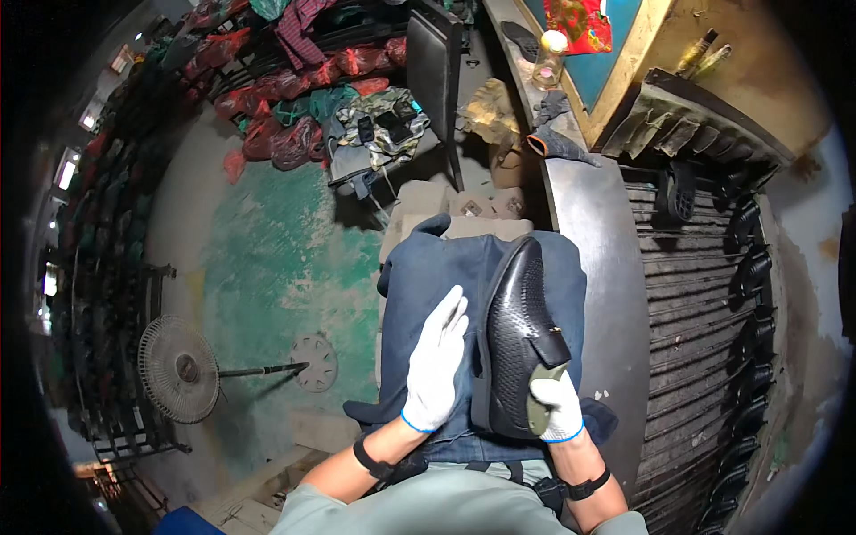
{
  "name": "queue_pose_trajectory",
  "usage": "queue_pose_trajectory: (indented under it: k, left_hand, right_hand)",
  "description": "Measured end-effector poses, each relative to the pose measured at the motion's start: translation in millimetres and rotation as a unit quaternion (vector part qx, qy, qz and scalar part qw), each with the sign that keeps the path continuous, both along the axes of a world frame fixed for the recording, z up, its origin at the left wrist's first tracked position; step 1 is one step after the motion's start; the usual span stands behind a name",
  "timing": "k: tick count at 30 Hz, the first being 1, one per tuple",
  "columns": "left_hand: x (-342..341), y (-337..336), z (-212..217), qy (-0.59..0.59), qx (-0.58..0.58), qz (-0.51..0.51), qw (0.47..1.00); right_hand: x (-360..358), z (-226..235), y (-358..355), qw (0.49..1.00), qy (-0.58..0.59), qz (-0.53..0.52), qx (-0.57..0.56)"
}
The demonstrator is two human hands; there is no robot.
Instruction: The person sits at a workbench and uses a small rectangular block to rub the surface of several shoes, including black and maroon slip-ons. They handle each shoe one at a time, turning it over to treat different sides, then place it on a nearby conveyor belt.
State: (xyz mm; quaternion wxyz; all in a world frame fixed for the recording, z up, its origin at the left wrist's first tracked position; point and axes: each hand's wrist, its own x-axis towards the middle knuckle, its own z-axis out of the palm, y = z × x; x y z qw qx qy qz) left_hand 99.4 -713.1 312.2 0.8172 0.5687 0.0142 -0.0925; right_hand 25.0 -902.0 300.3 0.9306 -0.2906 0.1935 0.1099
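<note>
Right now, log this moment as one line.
left hand: flat on blue cloth | right hand: grips black shoe heel | shoe: on lap

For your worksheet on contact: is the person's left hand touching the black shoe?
Apart. The head view shows the left hand flat on the blue cloth, with a strip of cloth visible between its fingers and the black shoe.
</note>
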Motion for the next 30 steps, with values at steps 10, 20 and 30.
queue_pose_trajectory:
  k: [10,20,30]
  left_hand:
    - [18.7,-10.8,8.1,0.04,0.269,-0.096,0.958]
    - [20.0,-12.3,-13.8,0.004,0.302,-0.017,0.953]
    - [13.8,9.7,-26.0,-0.116,0.313,-0.047,0.941]
  right_hand:
    - [-7.1,-26.6,-10.9,0.975,0.025,0.049,0.215]
    - [-12.0,-34.4,-16.0,0.987,0.015,0.093,0.13]
    - [-10.2,-39.3,-14.7,0.992,0.026,0.101,0.075]
